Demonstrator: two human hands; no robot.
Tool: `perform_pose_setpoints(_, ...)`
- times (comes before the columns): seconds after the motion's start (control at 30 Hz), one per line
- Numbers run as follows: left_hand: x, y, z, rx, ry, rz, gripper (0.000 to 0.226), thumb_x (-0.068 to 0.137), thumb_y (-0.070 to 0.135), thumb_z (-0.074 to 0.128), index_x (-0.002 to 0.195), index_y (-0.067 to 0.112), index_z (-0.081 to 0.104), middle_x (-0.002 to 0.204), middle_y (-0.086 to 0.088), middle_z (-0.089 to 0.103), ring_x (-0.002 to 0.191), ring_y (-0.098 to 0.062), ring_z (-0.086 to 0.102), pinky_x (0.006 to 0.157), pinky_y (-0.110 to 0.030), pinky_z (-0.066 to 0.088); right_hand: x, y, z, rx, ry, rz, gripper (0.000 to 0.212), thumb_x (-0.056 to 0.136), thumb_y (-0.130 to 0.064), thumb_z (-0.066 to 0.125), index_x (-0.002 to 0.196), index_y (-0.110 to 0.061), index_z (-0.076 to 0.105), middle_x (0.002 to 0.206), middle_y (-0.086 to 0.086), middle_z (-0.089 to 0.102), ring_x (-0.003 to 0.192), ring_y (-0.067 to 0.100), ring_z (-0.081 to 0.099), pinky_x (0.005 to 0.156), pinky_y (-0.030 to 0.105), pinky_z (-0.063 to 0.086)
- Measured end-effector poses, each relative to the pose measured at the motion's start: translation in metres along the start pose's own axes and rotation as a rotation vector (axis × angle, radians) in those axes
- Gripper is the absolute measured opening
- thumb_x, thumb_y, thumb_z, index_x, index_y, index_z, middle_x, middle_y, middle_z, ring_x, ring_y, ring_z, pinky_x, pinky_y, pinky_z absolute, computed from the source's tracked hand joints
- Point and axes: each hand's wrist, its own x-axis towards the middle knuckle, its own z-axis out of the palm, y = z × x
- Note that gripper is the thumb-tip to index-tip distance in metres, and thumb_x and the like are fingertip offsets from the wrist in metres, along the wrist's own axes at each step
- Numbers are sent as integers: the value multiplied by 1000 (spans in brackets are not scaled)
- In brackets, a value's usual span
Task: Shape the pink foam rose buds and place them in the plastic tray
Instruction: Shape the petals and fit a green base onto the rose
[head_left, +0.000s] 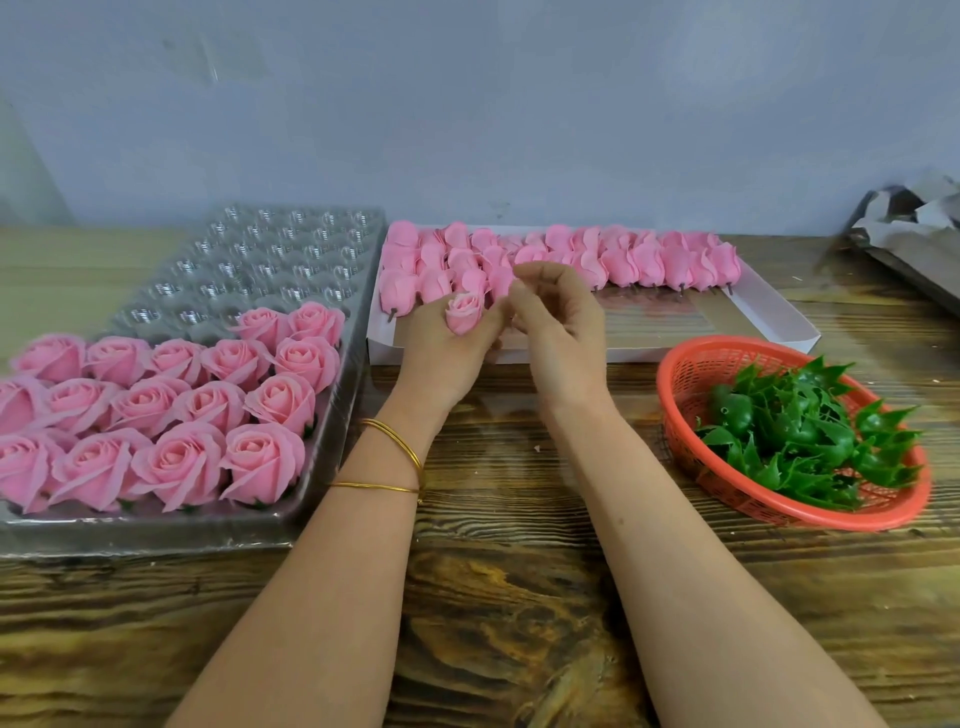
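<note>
the left hand (447, 358) grips one pink bud (464, 317). the right hand (561, 332), just right of it, is half curled; any hold cannot be determined.

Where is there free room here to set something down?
Free: bare table between tray and basket; the tray's empty far cups; the near strip of the box. Crowded: roses fill the tray's near rows, buds the box's far side; the left hand holds a bud.
</note>
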Motion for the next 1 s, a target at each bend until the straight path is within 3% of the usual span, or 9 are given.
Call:
perform_pose_setpoints(0.1, 1, 1, 2, 95, -10, -17, 25, 92, 28, 59, 71, 15, 65, 50, 5, 58, 45, -4, 52, 43, -18, 40, 4, -1, 4, -74, -80, -33, 13, 99, -10, 54, 96, -9, 67, 74, -5, 63, 62, 5, 58, 57, 22, 51)
perform_pose_setpoints(0.23, 2, 0, 2, 304, -41, 58, 22, 93, 12, 52, 80, 2, 67, 72, -10, 67, 64, -11, 56, 55, -22, 44, 8, -2, 16, -191, -149, -68, 24, 99, -22, 55, 86, -15, 74, 80, -8, 71, 77, -8, 62, 79, 13, 48)
perform_pose_setpoints(0.37, 2, 1, 1, 372, -35, 101, 33, 90, -1, 53, 66, 22, 54, 64, 9, 52, 63, 1, 46, 51, -4, 38, 13, 3, 26, -251, -213, -33, 37, 97, -27, 60, 62, -23, 72, 72, 1, 74, 80, 2, 69, 88, 23, 51)
perform_pose_setpoints(0.5, 4, -2, 1, 365, -17, 115, 22, 90, 2, 53, 76, 18, 55, 65, 12, 51, 65, 5, 45, 51, -3, 37, 16, 8, 28, -239, -276, -49, 56, 95, -29, 63, 39, -38, 61, 62, 0, 70, 90, 13, 72, 91, 29, 53)
perform_pose_setpoints(0.67, 7, -5, 1, 423, -11, 141, 22, 92, 4, 52, 74, 17, 53, 63, 15, 46, 63, 8, 39, 49, 2, 31, 20, 15, 23, -271, -327, -128, 49, 93, -34, 63, 44, -33, 58, 50, -12, 51, 79, 30, 69, 78, 35, 51)
perform_pose_setpoints(0.77, 7, -8, 3, 455, 8, 157, 21, 91, 1, 51, 75, 11, 60, 65, 11, 48, 63, 5, 39, 52, 2, 31, 17, 19, 20, -286, -328, -140, 47, 94, -31, 62, 47, -38, 57, 48, -18, 47, 56, 3, 51, 64, 32, 43)
perform_pose_setpoints(0.83, 5, -9, 5, 490, 31, 198, 18, 91, 0, 51, 81, 1, 66, 71, 3, 52, 68, -6, 46, 58, -3, 34, 15, 22, 19, -284, -312, -136, 38, 92, -28, 63, 57, -41, 63, 55, -22, 57, 61, -3, 54, 69, 26, 44)
perform_pose_setpoints(0.9, 4, -9, 7, 522, 41, 210, 18, 92, 0, 50, 84, -1, 67, 77, -9, 61, 78, -15, 51, 69, -21, 39, 14, 24, 19, -278, -284, -121, 17, 89, -26, 65, 76, -35, 73, 74, -16, 71, 79, 5, 66, 82, 36, 52)
perform_pose_setpoints(1.0, 6, -8, 9, 457, -19, 163, 28, 94, 2, 48, 75, 18, 60, 76, -2, 58, 86, -21, 56, 75, -26, 42, 12, 26, 16, -276, -283, -118, 15, 84, -31, 66, 90, -23, 76, 89, -2, 76, 92, 14, 70, 93, 43, 53)
